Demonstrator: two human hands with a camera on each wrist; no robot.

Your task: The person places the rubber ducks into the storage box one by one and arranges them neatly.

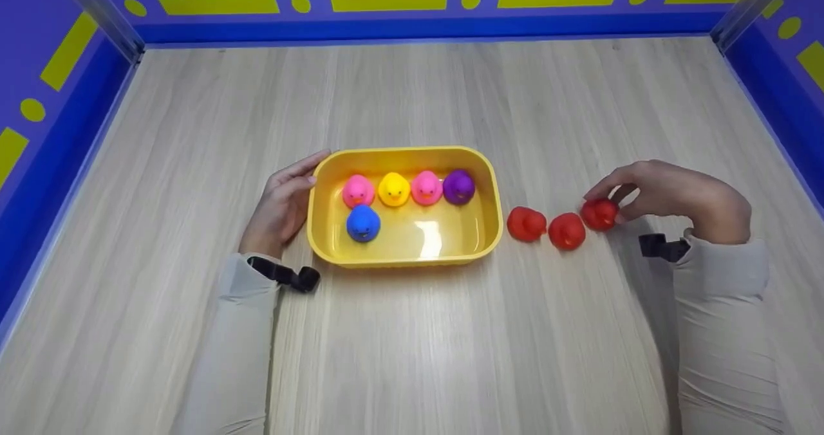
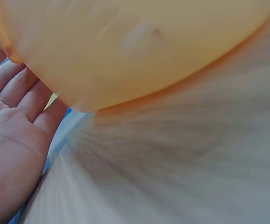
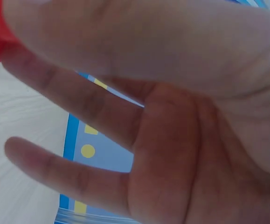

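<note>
A yellow plastic tub (image 1: 404,264) stands on the table and holds several rubber ducks. Along its back wall are a pink duck (image 1: 358,192), a yellow duck (image 1: 394,190), another pink duck (image 1: 426,188) and a purple duck (image 1: 459,187); a blue duck (image 1: 364,223) sits in front at the left. My left hand (image 1: 283,200) rests against the tub's left side, its fingers fairly straight along the outer wall (image 2: 125,56). To the right, my right hand (image 1: 676,194) pinches a red duck (image 1: 600,215) between thumb and fingers, at the table surface.
Two more red ducks, one nearest the tub (image 1: 526,223) and one beside it (image 1: 567,231), stand between the tub and my right hand. Blue-purple walls (image 1: 425,29) with yellow marks border the wood-grain table (image 1: 412,345) at the back and sides.
</note>
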